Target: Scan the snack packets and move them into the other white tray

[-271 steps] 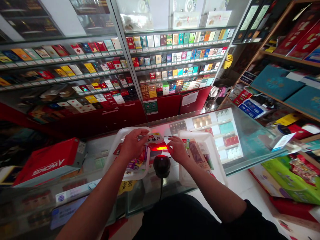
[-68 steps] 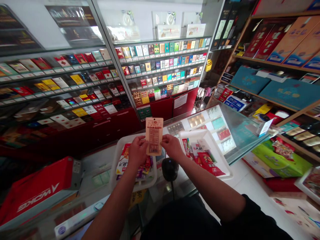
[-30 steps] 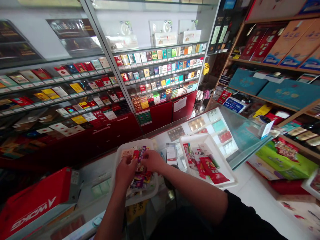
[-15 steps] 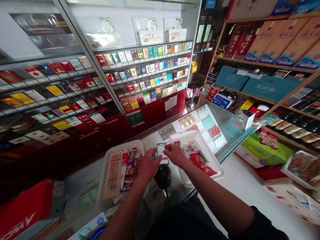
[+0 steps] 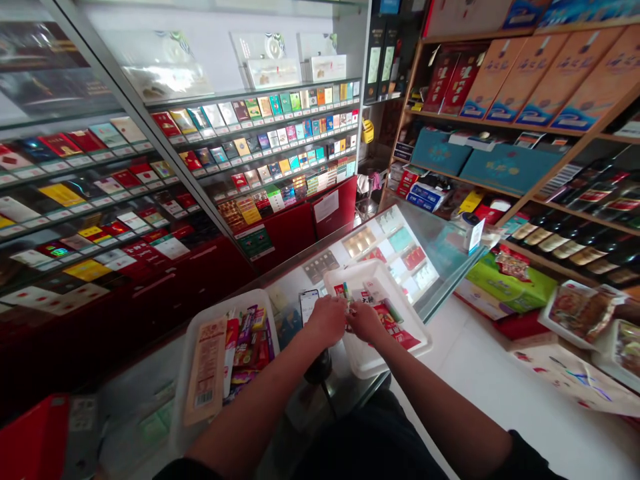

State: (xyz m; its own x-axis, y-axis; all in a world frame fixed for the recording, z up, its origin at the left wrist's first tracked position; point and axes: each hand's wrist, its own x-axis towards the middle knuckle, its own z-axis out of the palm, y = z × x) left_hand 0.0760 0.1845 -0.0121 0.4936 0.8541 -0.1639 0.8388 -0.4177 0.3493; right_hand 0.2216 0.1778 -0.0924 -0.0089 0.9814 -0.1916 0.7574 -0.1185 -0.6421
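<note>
My left hand [image 5: 326, 320] and my right hand [image 5: 364, 321] meet over the left part of a white tray [image 5: 419, 333]. Both have their fingers closed, pinched together; whatever lies between them is too small to make out. In the tray are a red snack packet [image 5: 400, 333] and other small packets. A phone [image 5: 309, 301] with a lit screen stands just beyond my left hand, partly covered by it. Under my left wrist is a black rounded device [image 5: 319, 369] with a cable. A second white tray [image 5: 176, 393] to the left holds a long pinkish-beige package [image 5: 206, 370] and several colourful snack packets [image 5: 250, 343].
The trays rest on a glass counter [image 5: 430, 230] with display boxes inside. Beyond it stand shelves of cigarette packs [image 5: 265, 140]. At right are wooden shelves with boxes and bottles [image 5: 565, 243], and a green box [image 5: 505, 283] below. A red box [image 5: 35, 437] sits at lower left.
My left hand has moved right, from beside the phone to meet my right hand over the right tray. My right hand has shifted slightly away from the phone. The view has turned a little right.
</note>
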